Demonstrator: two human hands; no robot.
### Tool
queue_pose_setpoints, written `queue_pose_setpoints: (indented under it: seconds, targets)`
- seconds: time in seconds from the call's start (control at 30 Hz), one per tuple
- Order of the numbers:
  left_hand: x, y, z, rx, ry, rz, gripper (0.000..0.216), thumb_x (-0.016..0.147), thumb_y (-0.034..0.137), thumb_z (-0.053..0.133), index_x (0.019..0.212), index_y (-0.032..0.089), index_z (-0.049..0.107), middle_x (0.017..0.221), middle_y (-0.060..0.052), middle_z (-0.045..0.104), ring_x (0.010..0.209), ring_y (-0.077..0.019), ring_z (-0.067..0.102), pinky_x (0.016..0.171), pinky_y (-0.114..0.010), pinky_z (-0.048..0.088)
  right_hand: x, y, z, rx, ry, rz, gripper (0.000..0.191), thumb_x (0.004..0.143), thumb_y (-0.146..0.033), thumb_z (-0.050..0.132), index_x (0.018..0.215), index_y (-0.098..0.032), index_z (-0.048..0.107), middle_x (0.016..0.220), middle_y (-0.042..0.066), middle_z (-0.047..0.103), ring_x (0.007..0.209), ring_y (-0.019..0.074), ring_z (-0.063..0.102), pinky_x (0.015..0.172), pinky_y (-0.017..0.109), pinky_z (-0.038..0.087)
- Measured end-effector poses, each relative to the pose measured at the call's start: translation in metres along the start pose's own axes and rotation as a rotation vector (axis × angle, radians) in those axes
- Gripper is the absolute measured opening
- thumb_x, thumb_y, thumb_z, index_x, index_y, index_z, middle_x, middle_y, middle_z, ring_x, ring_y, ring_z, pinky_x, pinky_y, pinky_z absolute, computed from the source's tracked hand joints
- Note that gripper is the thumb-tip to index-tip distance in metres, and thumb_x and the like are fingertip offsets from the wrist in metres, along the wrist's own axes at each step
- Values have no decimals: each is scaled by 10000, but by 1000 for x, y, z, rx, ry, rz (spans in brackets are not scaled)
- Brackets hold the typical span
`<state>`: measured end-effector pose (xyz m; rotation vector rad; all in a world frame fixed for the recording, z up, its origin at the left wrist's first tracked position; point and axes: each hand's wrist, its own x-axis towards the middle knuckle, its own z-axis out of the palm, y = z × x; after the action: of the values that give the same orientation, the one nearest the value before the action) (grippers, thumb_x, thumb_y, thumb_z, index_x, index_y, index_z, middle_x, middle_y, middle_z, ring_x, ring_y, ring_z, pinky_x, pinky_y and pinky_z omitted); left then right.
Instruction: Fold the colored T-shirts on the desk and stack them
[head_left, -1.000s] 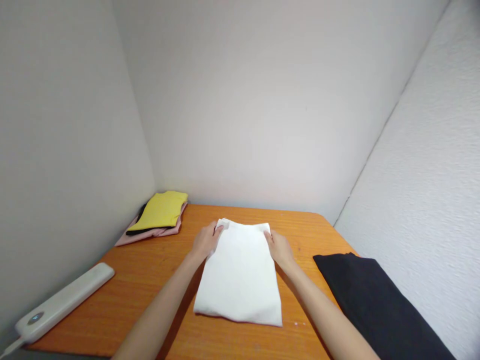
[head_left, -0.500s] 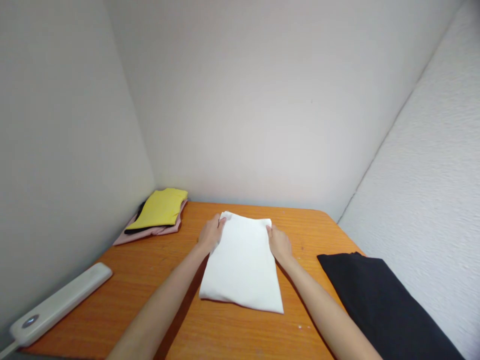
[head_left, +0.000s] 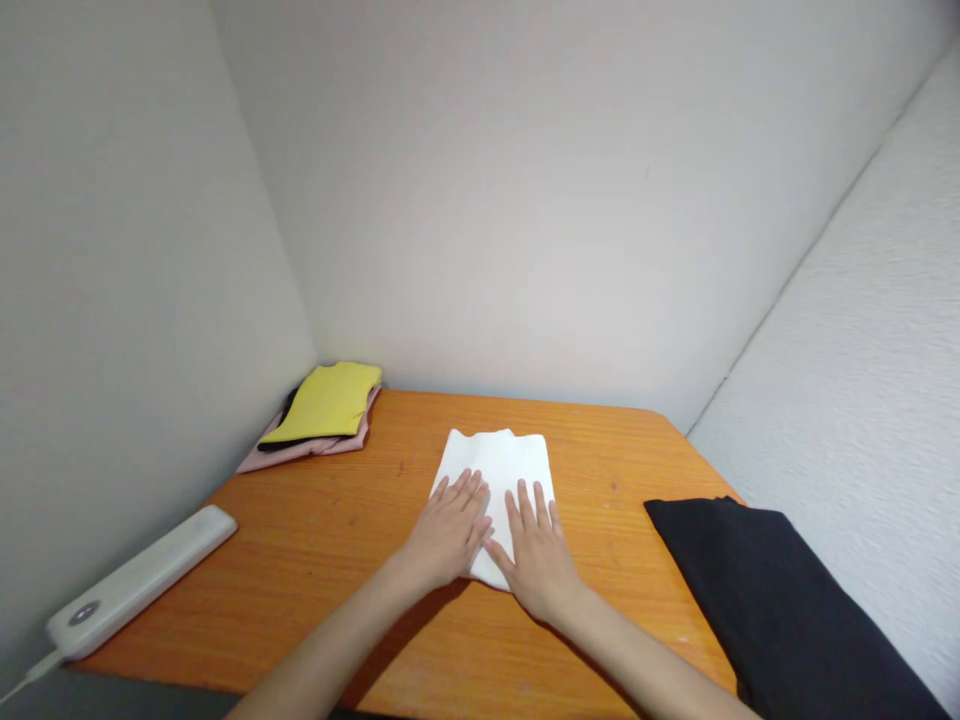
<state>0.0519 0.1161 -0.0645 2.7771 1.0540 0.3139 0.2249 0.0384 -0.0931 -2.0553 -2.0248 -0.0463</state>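
Note:
A folded white cloth (head_left: 496, 462) lies in the middle of the orange wooden table (head_left: 337, 530). My left hand (head_left: 448, 530) rests flat on the cloth's near left part, fingers stretched out. Beside it, my right hand (head_left: 534, 555) also presses flat on the near right part, fingers spread. The two hands touch at the thumbs and cover the cloth's near edge. Neither hand grips anything.
A stack of folded clothes, yellow on top (head_left: 328, 402) over black and pink, sits in the far left corner. A black cloth (head_left: 757, 590) lies at the right by the wall. A long white device (head_left: 142, 577) lies at the left edge. Walls enclose three sides.
The white cloth is now about half as long as before, folded over. Both hands let go of its far corners, came nearer and now lie flat on it.

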Motion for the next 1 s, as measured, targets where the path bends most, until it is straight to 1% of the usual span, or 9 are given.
queue_pose_setpoints:
  seconds: [0.2, 0.37, 0.43, 0.5, 0.6, 0.7, 0.8, 0.87, 1.0]
  targets:
    - [-3, 0, 18, 18, -64, -69, 592, 998, 482, 190, 1506, 193, 285, 1588, -62, 193, 1476, -228, 145, 1194, -469, 163, -1, -7, 6, -26, -81, 67, 775, 934, -649, 272, 1524, -148, 233, 1592, 138, 67, 1453, 375, -27, 1121, 636, 42]
    - [-21, 25, 6, 44, -57, -122, 585, 976, 473, 296, 1462, 158, 380, 1554, -118, 297, 1443, -288, 253, 1156, -480, 249, -18, -5, -10, -7, -113, 7, 742, 942, -608, 320, 1526, -159, 229, 1592, 129, 79, 1456, 363, -17, 1133, 626, 55]
    - [-34, 39, -4, 85, -60, -121, 545, 943, 496, 382, 1330, 149, 546, 1419, -179, 501, 1332, -345, 437, 1074, -496, 352, -38, -2, -19, 36, -126, -107, 724, 944, -601, 339, 1530, -194, 218, 1595, 105, 80, 1460, 345, -11, 1147, 605, 76]
    - [-42, 46, -15, 95, -63, -117, 451, 937, 489, 399, 1066, 165, 685, 1102, -186, 697, 1071, -353, 627, 916, -478, 452, -60, 2, -26, 90, -136, -255, 717, 941, -597, 370, 1536, -238, 193, 1598, 78, 101, 1465, 323, 20, 1161, 573, 113]
    - [-39, 39, -28, 53, 32, -197, 354, 958, 386, 371, 901, 191, 662, 846, -120, 717, 818, -282, 667, 758, -391, 470, -87, 6, -31, 167, -74, -333, 672, 962, -531, 390, 1536, -246, 188, 1574, 86, 235, 1447, 278, 187, 1153, 498, 242]
    - [-23, 16, -31, 143, 174, -337, 314, 922, 402, 440, 988, 158, 626, 996, -157, 690, 951, -303, 629, 816, -385, 453, -99, 4, -32, 140, 125, -23, 503, 986, -452, 356, 1383, -160, 455, 1334, 170, 539, 1243, 294, 486, 1016, 476, 418]
    - [-8, -6, -23, 223, 108, -434, 568, 886, 594, 405, 951, 82, 642, 1013, -240, 663, 994, -379, 602, 839, -441, 449, -103, 0, -34, 3, 202, 346, 475, 931, -542, 446, 1017, -120, 646, 966, 194, 646, 985, 354, 587, 882, 522, 461]
    - [-2, -19, -14, 198, 12, -439, 676, 858, 680, 352, 883, 80, 663, 1006, -257, 661, 1004, -412, 594, 847, -479, 445, -105, -1, -35, -28, 173, 444, 508, 860, -589, 558, 957, -102, 665, 936, 204, 649, 987, 383, 581, 897, 534, 442]
    - [0, -37, 3, 83, -75, -417, 651, 807, 738, 349, 725, 171, 659, 982, -201, 679, 1006, -435, 585, 820, -523, 446, -111, -2, -42, 71, 64, 444, 441, 778, -497, 726, 998, -117, 679, 987, 162, 668, 1026, 361, 583, 931, 475, 433]
